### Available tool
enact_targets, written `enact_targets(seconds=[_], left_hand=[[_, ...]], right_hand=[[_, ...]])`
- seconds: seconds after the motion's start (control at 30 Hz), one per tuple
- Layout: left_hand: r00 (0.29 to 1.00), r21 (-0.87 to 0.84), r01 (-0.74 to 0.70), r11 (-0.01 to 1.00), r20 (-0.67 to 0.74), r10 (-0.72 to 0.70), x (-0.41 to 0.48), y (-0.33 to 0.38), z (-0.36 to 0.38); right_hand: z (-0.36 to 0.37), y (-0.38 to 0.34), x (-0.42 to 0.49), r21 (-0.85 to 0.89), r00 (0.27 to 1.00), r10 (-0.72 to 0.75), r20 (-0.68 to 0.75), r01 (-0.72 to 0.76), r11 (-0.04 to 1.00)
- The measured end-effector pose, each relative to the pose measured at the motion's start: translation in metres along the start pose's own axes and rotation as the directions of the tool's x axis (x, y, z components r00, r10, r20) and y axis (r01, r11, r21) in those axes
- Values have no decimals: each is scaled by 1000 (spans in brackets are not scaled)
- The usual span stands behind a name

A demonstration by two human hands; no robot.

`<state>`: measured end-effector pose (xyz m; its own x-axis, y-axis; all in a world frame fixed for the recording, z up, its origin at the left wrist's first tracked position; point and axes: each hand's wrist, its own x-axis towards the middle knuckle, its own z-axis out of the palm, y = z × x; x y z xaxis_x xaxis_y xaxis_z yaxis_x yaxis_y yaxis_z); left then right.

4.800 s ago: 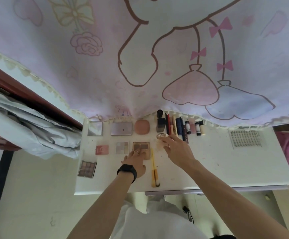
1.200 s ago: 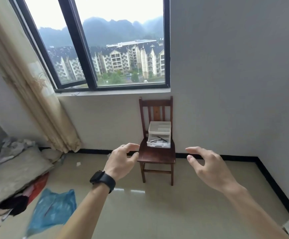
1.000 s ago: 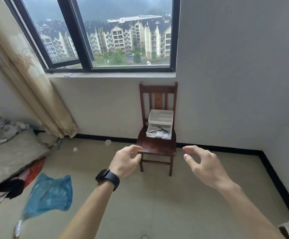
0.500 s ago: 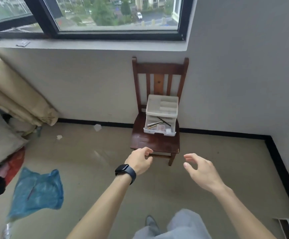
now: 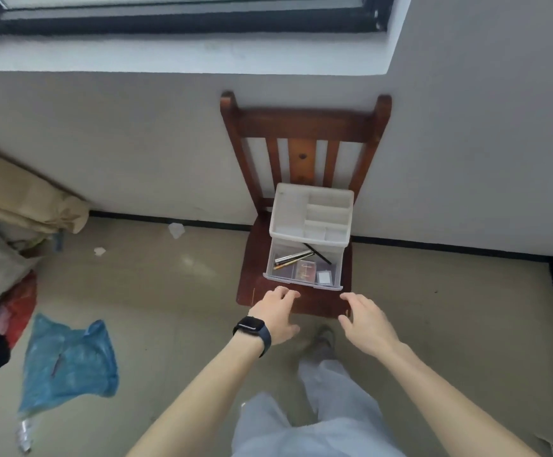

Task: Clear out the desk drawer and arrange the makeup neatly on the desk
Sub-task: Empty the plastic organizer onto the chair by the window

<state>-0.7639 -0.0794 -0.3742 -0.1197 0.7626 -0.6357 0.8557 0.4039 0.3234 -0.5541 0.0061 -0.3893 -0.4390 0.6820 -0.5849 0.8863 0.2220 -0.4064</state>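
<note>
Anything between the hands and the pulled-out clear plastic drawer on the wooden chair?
Head view: only a bare strip of the brown wooden chair seat separates the left hand and right hand from the clear plastic drawer's front.

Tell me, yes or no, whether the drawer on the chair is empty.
No: the pulled-out drawer on the chair holds pens and small flat cases.

One wooden chair [image 5: 304, 125], one drawer organizer [image 5: 288, 209], one blue bag [image 5: 67, 361] are counted. Three flat cases [image 5: 305, 271] are seen in its drawer [image 5: 301, 285].
</note>
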Motion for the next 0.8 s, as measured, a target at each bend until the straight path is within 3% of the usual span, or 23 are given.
enact_targets(seconds=[0.1,0.3,0.43,0.8], left_hand=[[998,109,-42,993,47,37,40,2,0],[998,124,-47,991,56,41,133,-11,22],[997,127,-61,990,-30,66,184,-23,31],[996,272,-60,960,-45,75,236,-27,43]], right_hand=[[-2,-2,48,-129,997,-55,53,61,990],[20,3,136,-353,986,-83,141,128,927],[31,8,174,-405,987,-62,146,117,907],[45,0,212,-616,975,-71,210,189,765]])
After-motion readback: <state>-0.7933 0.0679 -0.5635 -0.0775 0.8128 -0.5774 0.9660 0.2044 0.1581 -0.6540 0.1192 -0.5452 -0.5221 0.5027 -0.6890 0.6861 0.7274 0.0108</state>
